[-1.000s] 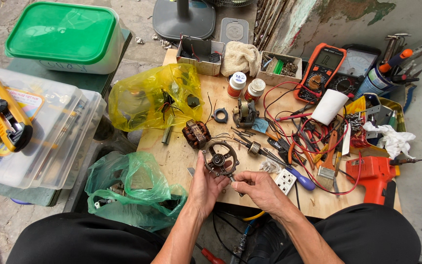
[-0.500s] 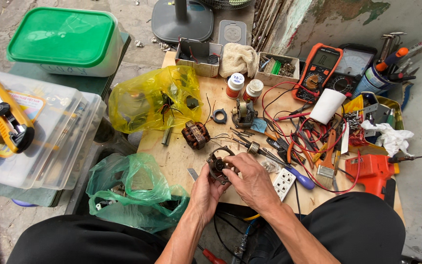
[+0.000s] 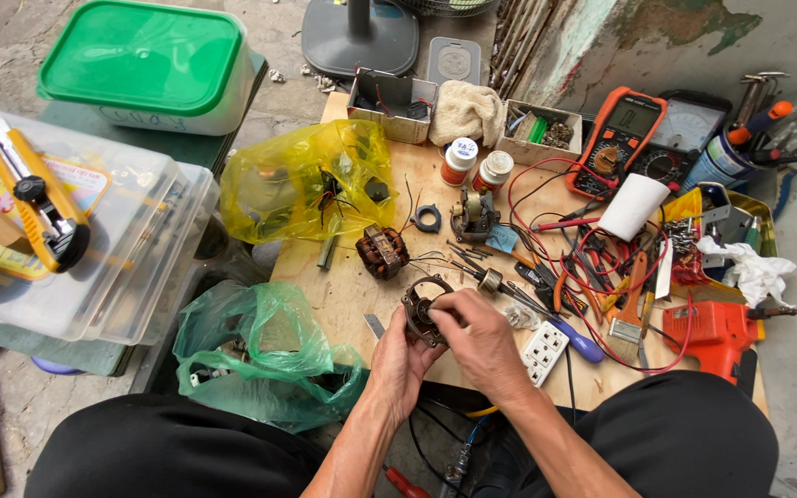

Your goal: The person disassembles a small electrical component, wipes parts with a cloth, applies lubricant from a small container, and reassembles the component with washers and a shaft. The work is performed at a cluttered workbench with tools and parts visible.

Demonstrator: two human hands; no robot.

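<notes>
A round metal motor part [image 3: 420, 309] with copper windings is tipped up above the near middle of the wooden table [image 3: 343, 286]. My left hand [image 3: 401, 355] grips it from below and the left. My right hand [image 3: 481, 337] covers its right side, fingers curled on the rim. A second copper-wound motor core [image 3: 382, 252] lies just beyond, to the left. Thin wires run from it toward a small motor frame [image 3: 473, 215].
A yellow plastic bag [image 3: 302, 184] lies at the table's left, a green bag [image 3: 251, 350] below it. Screwdrivers, pliers, red leads [image 3: 592, 267], two multimeters [image 3: 620, 138], an orange soldering gun [image 3: 712, 337] and a white socket strip [image 3: 546, 350] crowd the right. Clear storage boxes [image 3: 94, 249] stand at left.
The motor part has been lifted off the table and tipped on edge. My right hand has closed over its right side, and both hands have drawn slightly nearer to me.
</notes>
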